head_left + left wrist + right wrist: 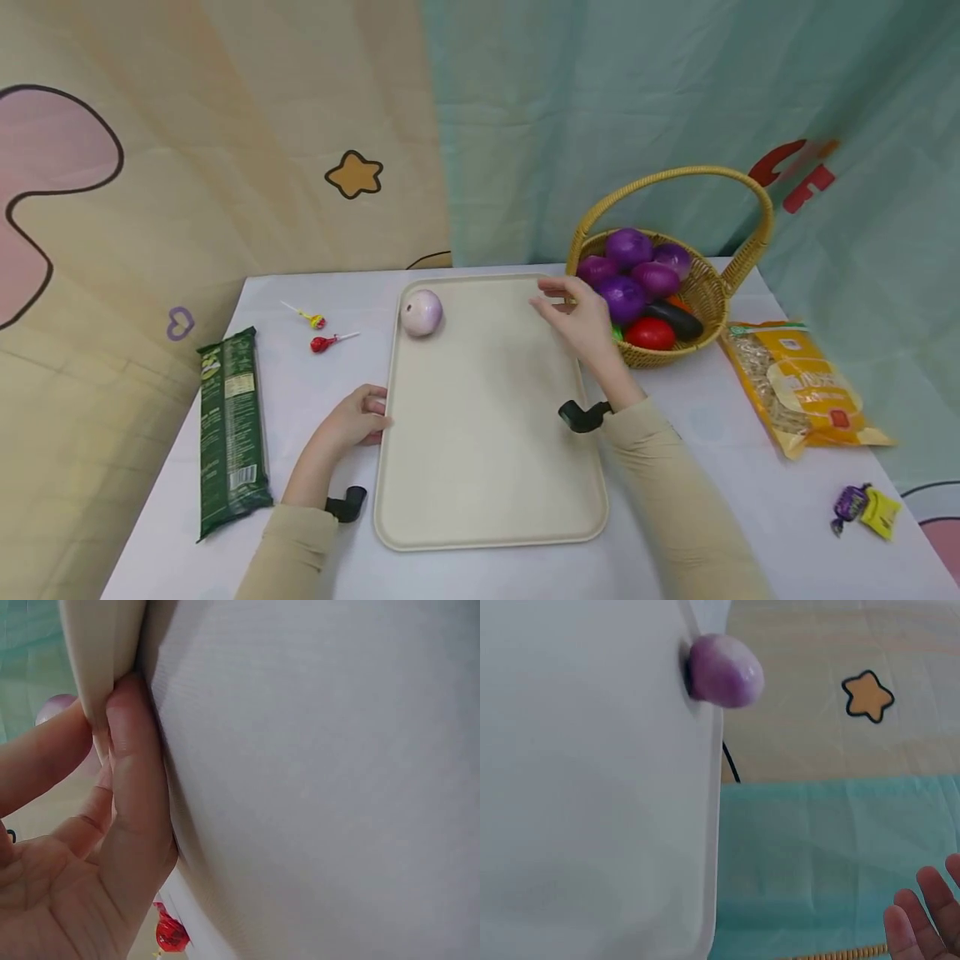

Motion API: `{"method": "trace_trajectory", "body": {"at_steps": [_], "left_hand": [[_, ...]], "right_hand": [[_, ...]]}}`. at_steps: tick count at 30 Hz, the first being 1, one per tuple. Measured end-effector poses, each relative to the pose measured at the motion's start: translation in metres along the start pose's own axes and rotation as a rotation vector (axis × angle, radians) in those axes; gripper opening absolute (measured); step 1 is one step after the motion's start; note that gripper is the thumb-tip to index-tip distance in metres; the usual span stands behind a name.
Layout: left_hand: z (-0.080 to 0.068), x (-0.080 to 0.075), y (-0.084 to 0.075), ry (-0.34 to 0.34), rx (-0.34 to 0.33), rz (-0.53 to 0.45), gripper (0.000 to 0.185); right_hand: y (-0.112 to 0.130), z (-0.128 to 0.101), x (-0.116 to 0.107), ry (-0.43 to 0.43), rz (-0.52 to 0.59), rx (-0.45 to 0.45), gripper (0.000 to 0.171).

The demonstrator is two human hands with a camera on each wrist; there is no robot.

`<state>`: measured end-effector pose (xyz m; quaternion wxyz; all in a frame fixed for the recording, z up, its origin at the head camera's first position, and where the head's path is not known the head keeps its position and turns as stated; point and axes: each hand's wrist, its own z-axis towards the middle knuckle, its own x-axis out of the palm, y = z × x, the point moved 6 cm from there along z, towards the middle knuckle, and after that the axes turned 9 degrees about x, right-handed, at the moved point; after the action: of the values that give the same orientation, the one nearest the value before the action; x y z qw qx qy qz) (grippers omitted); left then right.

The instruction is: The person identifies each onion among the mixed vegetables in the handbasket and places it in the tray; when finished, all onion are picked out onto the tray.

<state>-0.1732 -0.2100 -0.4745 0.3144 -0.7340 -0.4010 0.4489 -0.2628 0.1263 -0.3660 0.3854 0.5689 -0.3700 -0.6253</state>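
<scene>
Centre of the frame, tray (487, 433): cream, rounded corners, lying on a white table (442, 575).
Left hand (358, 418): left of centre, at the tray's left edge; the left wrist view shows me its rim pinched between thumb and fingers.
Right hand (585, 321): right of upper centre, over the tray's upper right corner, just beside the basket (708, 296); I see a narrow gap between thumb and fingertips.
Pale onion (422, 313): one, resting in the tray's upper left corner.
Basket contents, right of upper centre: purple onions (622, 299), eggplant (673, 318), tomato (650, 333).
Lollipops (320, 342): two, left of the tray, one yellow, one red.
Packet (232, 433): dark green, long, at left.
Bag (813, 387): orange, partly see-through, far right.
Sweets (879, 512): lower right, one purple, one yellow, side by side.
</scene>
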Motion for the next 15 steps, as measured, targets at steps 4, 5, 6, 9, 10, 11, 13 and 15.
{"method": "trace_trajectory", "body": {"at_steps": [4,5,6,9,10,11,13,15], "left_hand": [[0.001,0.001,0.003,0.0,0.001,-0.015,0.05],[0.001,0.001,0.004,-0.003,0.0,-0.015,0.05],[0.002,0.001,0.004,-0.004,0.003,-0.015,0.05],[0.002,0.0,0.004,-0.008,0.007,-0.009,0.05],[0.002,0.0,0.004,-0.009,0.008,-0.008,0.05],[0.002,0.0,0.004,-0.007,0.011,-0.006,0.051],[0.002,0.0,0.003,-0.006,0.011,-0.011,0.051],[0.002,0.0,0.003,-0.008,0.01,-0.015,0.051]], "right_hand": [[-0.017,-0.005,-0.043,-0.111,-0.019,0.053,0.037],[-0.023,-0.005,-0.052,-0.135,-0.019,0.07,0.039],[-0.028,-0.006,-0.06,-0.158,-0.022,0.09,0.04],[-0.043,-0.007,-0.082,-0.222,-0.019,0.161,0.046],[-0.048,-0.007,-0.087,-0.241,-0.016,0.185,0.047],[-0.052,-0.007,-0.092,-0.256,-0.013,0.215,0.05],[-0.06,-0.007,-0.099,-0.276,-0.01,0.274,0.054],[-0.068,-0.006,-0.102,-0.278,-0.011,0.325,0.058]]}}
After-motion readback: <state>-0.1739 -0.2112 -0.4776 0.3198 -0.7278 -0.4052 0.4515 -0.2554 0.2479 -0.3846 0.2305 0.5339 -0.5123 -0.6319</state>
